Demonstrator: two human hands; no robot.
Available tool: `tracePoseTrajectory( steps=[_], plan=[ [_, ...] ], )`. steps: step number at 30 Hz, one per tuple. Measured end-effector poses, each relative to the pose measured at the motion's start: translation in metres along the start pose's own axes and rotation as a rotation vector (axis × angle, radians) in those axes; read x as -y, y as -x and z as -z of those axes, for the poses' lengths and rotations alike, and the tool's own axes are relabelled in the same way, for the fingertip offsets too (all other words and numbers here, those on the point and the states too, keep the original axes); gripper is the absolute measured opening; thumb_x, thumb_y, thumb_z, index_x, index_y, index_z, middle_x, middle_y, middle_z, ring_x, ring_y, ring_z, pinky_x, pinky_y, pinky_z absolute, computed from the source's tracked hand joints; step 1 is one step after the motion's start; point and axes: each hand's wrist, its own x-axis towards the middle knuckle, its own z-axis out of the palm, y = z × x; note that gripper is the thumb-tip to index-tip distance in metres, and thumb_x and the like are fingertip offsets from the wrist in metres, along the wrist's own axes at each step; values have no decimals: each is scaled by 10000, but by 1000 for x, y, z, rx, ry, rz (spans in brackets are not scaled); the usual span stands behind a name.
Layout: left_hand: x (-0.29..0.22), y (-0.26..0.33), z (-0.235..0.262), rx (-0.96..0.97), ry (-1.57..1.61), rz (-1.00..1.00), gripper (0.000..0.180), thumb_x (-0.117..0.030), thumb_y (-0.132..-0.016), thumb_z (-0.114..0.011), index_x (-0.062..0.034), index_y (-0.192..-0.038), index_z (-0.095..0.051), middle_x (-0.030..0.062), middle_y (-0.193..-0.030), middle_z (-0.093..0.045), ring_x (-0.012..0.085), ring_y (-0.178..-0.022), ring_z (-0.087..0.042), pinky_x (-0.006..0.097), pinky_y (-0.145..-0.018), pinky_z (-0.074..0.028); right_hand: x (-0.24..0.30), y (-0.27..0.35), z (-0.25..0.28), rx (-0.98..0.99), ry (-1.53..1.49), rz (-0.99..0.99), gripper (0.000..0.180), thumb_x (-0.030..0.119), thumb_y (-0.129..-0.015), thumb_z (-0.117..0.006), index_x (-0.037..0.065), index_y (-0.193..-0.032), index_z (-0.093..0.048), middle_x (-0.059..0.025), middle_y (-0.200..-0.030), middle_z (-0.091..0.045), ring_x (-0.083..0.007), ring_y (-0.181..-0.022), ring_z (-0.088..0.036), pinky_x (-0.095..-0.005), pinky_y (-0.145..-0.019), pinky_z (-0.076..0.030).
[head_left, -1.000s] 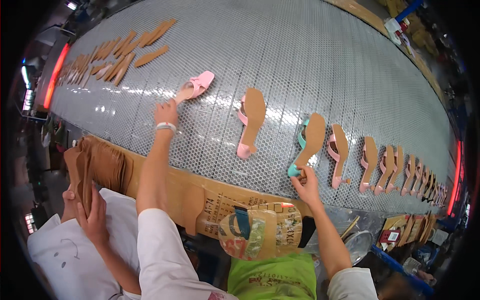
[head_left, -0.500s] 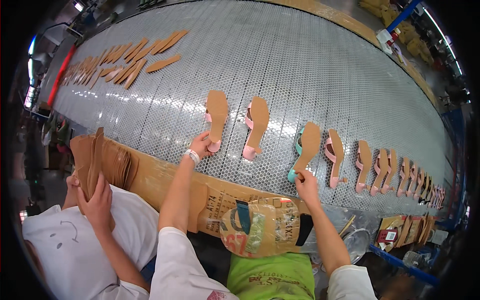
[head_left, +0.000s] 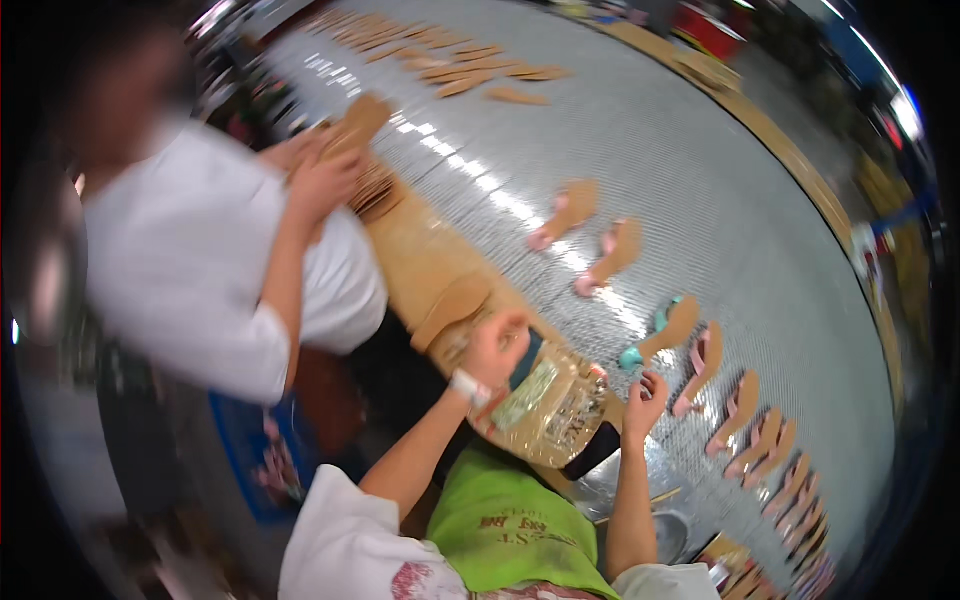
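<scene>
My left hand (head_left: 495,345) is drawn back to the wooden ledge (head_left: 420,255), its fingers curled on the edge of a flat tan sole (head_left: 452,305) that lies there. My right hand (head_left: 645,398) rests at the near edge of the mesh conveyor belt (head_left: 640,150), fingers apart and holding nothing. It is just below a tan sandal sole with a teal strap (head_left: 665,335). Two pink-strapped soles (head_left: 565,212) (head_left: 612,255) lie further left on the belt.
A row of pink-strapped soles (head_left: 745,415) runs right along the belt, and loose tan soles (head_left: 470,70) lie at its far end. A person in a white shirt (head_left: 210,260) at my left holds a stack of tan soles (head_left: 355,125). A patterned bag (head_left: 550,410) sits below the ledge.
The view has swung left and down. My left hand has come back from the belt, where it laid a sole, to the tan sole on the ledge. My right hand has come off the teal-strapped sole.
</scene>
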Motion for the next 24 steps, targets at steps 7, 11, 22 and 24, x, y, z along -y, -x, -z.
tracePoseTrajectory(
  steps=[7, 11, 22, 24],
  plan=[
    [49, 467, 14, 31, -178, 508, 364, -169, -774, -651, -26, -1098, -568, 140, -1031, -659, 225, -851, -668, 345, -776, -530, 73, 175, 3, 543, -327, 173, 79, 36, -886, -585, -23, -931, -611, -58, -912, -625, -118, -818, -576, -250, -783, -469],
    [67, 648, -39, -290, -24, 619, 381, -161, -798, -647, -13, -1140, -570, 143, -1002, -671, 231, -892, -667, 337, -795, -527, 89, 303, 28, 941, -366, 203, 65, -1, -858, -587, -13, -920, -604, -57, -874, -611, -122, -826, -569, -255, -756, -478],
    [82, 881, -110, -1022, -50, 871, 441, -219, -755, -693, -32, -1133, -563, 153, -1048, -650, 319, -942, -632, 400, -823, -504, 37, 654, 72, 2285, 98, -173, 155, 21, -888, -576, -18, -1037, -595, -62, -942, -628, -124, -842, -607, -259, -753, -505],
    [105, 922, -98, -1141, -166, 1039, 537, -237, -722, -711, -37, -1184, -522, 177, -1102, -618, 356, -979, -604, 417, -846, -488, -13, 702, 71, 2299, 388, -601, 229, 75, -904, -552, -11, -1116, -555, -104, -987, -620, -182, -875, -613, -320, -803, -516]
  ],
)
